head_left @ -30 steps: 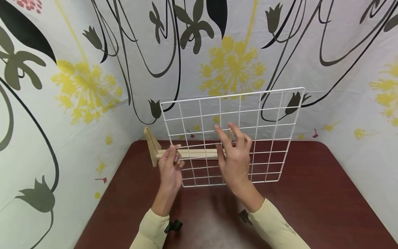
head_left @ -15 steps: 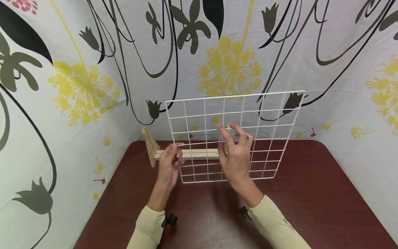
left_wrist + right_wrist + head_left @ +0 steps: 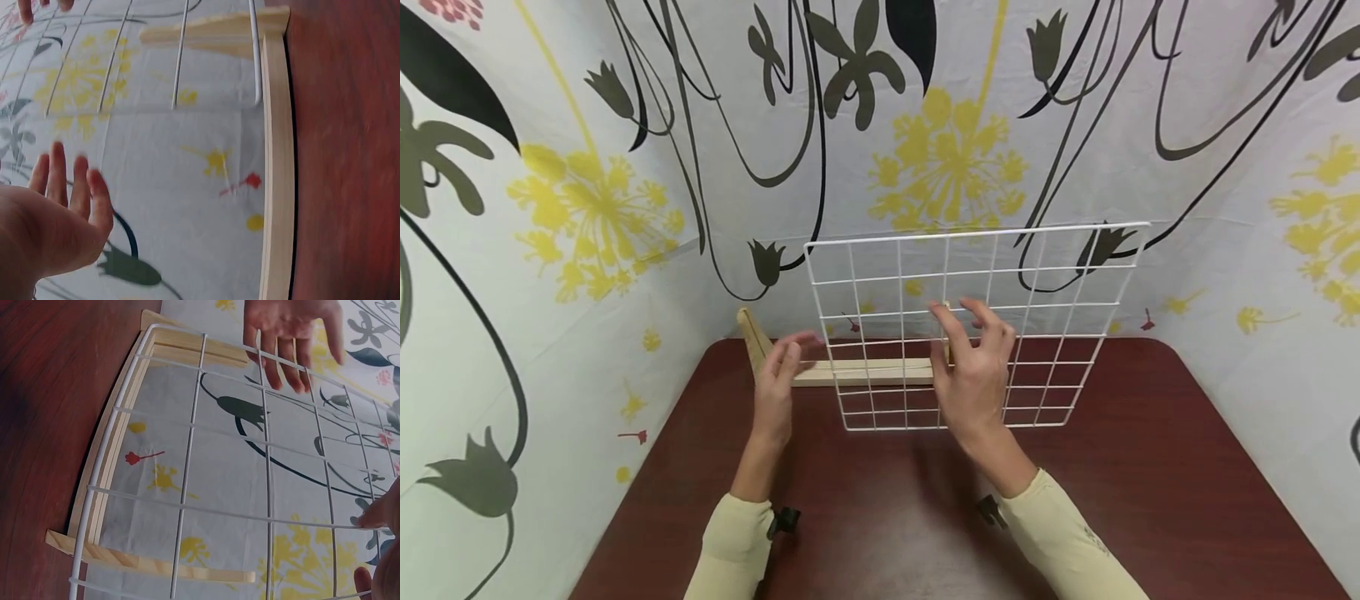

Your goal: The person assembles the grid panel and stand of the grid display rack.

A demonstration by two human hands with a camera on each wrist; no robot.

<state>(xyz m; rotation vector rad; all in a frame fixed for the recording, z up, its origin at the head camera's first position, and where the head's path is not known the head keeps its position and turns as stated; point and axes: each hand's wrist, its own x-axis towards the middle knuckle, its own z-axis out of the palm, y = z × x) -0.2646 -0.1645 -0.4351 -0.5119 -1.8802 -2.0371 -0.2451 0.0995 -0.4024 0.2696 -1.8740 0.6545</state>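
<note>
A white wire grid panel [image 3: 880, 239] stands upright and tilted over the table, in front of a pale wooden stand [image 3: 812, 377]. My right hand [image 3: 976, 385] grips the panel near its middle, thumb and fingers bent at the wires. In the right wrist view only part of the right hand [image 3: 384, 522] shows, its fingertips at a wire. My left hand [image 3: 775, 392] is off the panel, just left of its side edge, fingers extended. The left wrist view shows the left hand [image 3: 62, 225] with spread fingers, apart from the wires.
The stand has a long beam [image 3: 278, 175] with an upright side piece [image 3: 751, 333] at its left end. It rests near the back of the dark red table [image 3: 1150, 467]. A flower-patterned cloth [image 3: 715, 200] surrounds the table at the back and sides.
My left hand has let go of the grid's left edge and moved left. The right hand keeps hold; the panel has shifted slightly right and its lower edge is farther back.
</note>
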